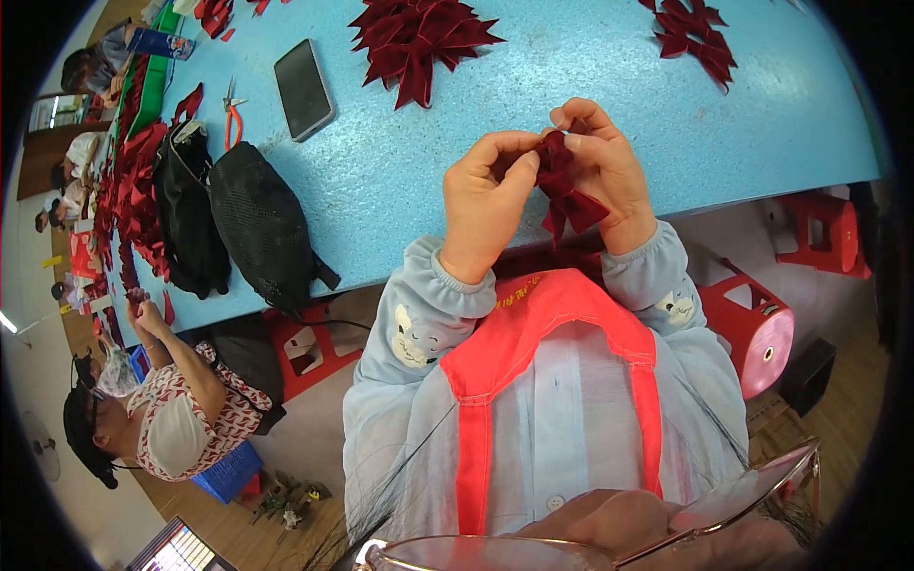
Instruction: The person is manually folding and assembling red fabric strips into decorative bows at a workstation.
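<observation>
Both my hands meet over the near edge of the blue table and pinch one dark red velvet ribbon bow (572, 205). Thumb and fingers of my left hand (490, 190) close on the bow's upper left part. My right hand (609, 167) grips the same upper part from the other side, its index finger curled above. The bow's tails hang down between my wrists. Beyond my hands lies a heap of similar red bows (416, 43), and a smaller pile of red bows (695, 40) rests at the far right.
A black phone (305, 90), orange-handled pliers (233, 119) and two black bags (257, 214) lie on the table (400, 171) to the left. Red ribbon pieces (138, 190) cover its left end, where a co-worker (176, 409) sits. Red stools (747, 328) stand at the right.
</observation>
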Demonstrator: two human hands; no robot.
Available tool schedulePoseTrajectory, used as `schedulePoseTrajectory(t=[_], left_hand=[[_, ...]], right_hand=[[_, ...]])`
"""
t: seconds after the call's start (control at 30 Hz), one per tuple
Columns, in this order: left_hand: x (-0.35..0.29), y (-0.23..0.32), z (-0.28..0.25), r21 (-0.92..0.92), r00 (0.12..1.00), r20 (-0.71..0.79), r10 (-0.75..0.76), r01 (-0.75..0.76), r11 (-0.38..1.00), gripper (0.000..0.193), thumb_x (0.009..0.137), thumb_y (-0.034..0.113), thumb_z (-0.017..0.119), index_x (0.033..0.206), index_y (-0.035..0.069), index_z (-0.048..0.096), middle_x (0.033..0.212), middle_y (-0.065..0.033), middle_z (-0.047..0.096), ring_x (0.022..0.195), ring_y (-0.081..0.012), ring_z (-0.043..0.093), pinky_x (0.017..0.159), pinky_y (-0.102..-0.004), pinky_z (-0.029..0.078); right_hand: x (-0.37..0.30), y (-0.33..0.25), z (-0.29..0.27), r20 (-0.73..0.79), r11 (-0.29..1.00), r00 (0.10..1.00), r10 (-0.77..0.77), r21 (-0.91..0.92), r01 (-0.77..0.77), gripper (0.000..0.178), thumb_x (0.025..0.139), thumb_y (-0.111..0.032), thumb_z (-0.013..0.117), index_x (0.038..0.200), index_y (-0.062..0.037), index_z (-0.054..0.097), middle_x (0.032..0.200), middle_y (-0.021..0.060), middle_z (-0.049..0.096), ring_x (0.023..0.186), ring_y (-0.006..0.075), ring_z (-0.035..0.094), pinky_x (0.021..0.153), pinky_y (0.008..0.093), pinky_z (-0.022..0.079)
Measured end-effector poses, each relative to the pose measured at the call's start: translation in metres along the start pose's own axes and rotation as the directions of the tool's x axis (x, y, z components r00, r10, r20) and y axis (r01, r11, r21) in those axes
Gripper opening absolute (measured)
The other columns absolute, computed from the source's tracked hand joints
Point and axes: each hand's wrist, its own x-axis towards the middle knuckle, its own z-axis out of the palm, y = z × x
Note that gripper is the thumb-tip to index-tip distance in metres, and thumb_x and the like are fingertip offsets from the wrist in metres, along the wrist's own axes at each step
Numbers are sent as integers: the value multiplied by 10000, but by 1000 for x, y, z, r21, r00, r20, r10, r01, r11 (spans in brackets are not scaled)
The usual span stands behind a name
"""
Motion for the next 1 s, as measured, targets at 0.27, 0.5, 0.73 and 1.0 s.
schedulePoseTrajectory(t=[0.27,0.5,0.73,1.0], left_hand=[[0,8,5,158,997,-4,71,-69,985,79,791,24,605,859,-14,593,800,-50,614,695,-81,571,605,-211,461],[1,12,4,397,976,75,205,-217,892,105,745,26,640,829,-10,589,779,-44,584,669,-101,573,593,-225,461],[4,9,-6,159,986,163,44,-70,985,77,768,-8,631,835,-11,593,824,-25,578,755,-91,553,671,-217,449],[5,8,-15,-30,977,208,-55,63,998,71,749,15,630,810,1,596,802,-15,576,726,-86,551,660,-210,440]], right_hand=[[2,-2,-8,6,980,997,76,184,-76,339,764,80,514,1075,-55,515,993,78,511,938,230,555,821,347,490],[0,-2,2,74,997,997,21,68,-26,349,733,83,539,1060,-39,524,960,66,519,893,202,540,829,317,461],[2,2,-2,167,968,984,64,230,-102,344,730,78,544,1052,-45,533,938,65,504,897,212,535,819,311,464],[-1,1,4,104,975,993,48,212,-69,330,734,71,499,1040,-47,529,932,62,473,811,175,475,729,286,443]])
